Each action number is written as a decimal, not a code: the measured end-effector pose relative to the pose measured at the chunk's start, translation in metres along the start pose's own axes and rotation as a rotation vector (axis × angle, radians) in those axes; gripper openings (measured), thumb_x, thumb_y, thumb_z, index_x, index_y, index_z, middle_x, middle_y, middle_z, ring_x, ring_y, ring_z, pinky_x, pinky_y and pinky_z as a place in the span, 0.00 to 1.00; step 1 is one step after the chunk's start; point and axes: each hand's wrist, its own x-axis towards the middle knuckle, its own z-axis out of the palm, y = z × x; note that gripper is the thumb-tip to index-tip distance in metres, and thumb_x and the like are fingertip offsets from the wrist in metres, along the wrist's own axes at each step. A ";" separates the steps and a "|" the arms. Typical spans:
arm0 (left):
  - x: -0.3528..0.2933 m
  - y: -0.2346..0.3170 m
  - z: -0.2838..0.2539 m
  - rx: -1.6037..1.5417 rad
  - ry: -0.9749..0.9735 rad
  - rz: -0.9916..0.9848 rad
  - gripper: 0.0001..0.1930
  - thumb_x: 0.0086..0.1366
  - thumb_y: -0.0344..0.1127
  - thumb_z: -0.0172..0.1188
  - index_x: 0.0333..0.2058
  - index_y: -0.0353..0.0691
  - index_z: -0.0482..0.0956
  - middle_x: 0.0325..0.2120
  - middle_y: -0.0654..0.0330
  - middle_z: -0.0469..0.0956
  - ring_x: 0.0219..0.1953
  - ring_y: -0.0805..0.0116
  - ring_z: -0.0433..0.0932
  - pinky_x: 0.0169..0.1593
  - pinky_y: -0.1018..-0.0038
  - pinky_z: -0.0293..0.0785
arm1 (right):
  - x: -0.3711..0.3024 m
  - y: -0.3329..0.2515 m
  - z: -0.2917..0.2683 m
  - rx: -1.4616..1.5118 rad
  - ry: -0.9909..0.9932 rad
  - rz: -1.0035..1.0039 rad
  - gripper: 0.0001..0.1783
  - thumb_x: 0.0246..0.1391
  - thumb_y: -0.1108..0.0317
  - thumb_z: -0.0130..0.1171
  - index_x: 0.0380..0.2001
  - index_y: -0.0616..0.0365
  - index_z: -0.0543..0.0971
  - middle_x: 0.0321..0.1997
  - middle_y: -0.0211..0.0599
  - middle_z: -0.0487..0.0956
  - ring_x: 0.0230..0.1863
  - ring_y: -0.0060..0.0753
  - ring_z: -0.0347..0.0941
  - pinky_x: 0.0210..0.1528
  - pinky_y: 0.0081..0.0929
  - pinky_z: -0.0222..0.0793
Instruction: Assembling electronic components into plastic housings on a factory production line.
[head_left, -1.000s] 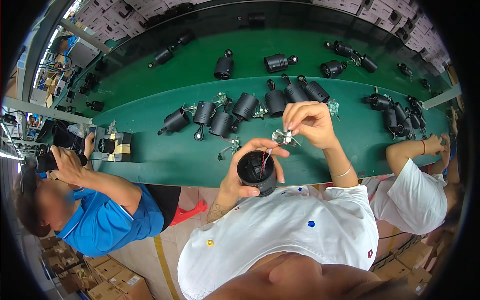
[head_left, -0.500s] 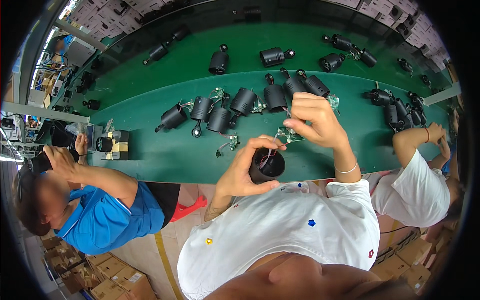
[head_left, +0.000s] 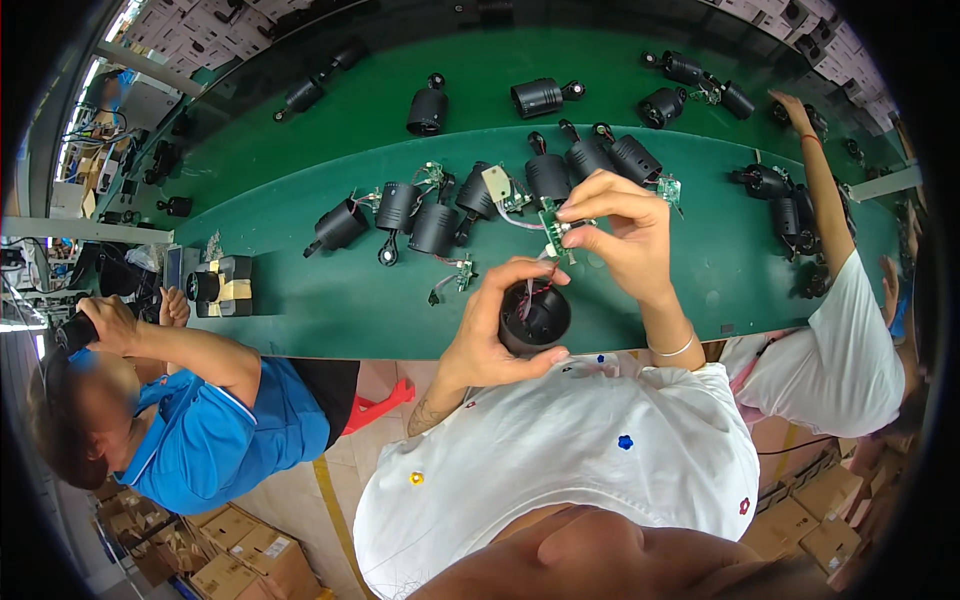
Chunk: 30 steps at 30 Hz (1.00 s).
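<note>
My left hand (head_left: 478, 338) is wrapped round a black cylindrical housing (head_left: 538, 338), its open end facing up. Thin red and white wires come out of the housing's mouth. Above it, my right hand (head_left: 632, 240) pinches a small green circuit board (head_left: 551, 228) between thumb and fingers. A pale cable runs from this board toward a small cream square piece (head_left: 496, 184) to its left. Behind my hands lies a row of similar black housings (head_left: 397, 207), several with circuit boards wired to them, such as a loose board (head_left: 464, 272) nearer me.
More housings (head_left: 428, 110) lie on the green strip at the back of the bench (head_left: 300, 335). On my left, a person in blue (head_left: 240, 425) holds a dark object beside a taped black block (head_left: 235, 285). A person in white (head_left: 850, 350) on my right reaches far across. Cartons (head_left: 265, 555) stand below.
My right hand has lowered slightly and now pinches the circuit board, lifted and turned on edge; the cream piece has come into view. The person on the right has stretched an arm toward the back.
</note>
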 end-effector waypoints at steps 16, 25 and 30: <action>0.011 -0.001 -0.005 0.299 0.151 -0.150 0.34 0.35 0.31 0.76 0.44 0.35 0.71 0.35 0.57 0.78 0.35 0.65 0.77 0.44 0.74 0.73 | -0.004 -0.005 -0.001 0.009 -0.080 -0.102 0.12 0.32 0.81 0.70 0.25 0.56 0.86 0.28 0.29 0.79 0.30 0.22 0.68 0.34 0.18 0.66; 0.012 -0.003 -0.002 0.395 0.122 -0.061 0.36 0.33 0.27 0.72 0.47 0.32 0.72 0.40 0.55 0.77 0.36 0.66 0.76 0.45 0.74 0.74 | -0.005 -0.009 0.006 -0.216 -0.193 -0.225 0.09 0.32 0.78 0.70 0.23 0.54 0.85 0.26 0.24 0.78 0.29 0.24 0.67 0.37 0.21 0.64; 0.019 -0.001 0.009 0.326 0.199 -0.007 0.34 0.35 0.27 0.72 0.46 0.33 0.73 0.40 0.55 0.77 0.33 0.66 0.76 0.40 0.75 0.73 | -0.007 -0.010 0.006 -0.245 -0.211 -0.268 0.08 0.32 0.77 0.69 0.22 0.54 0.85 0.26 0.23 0.78 0.29 0.25 0.66 0.38 0.23 0.63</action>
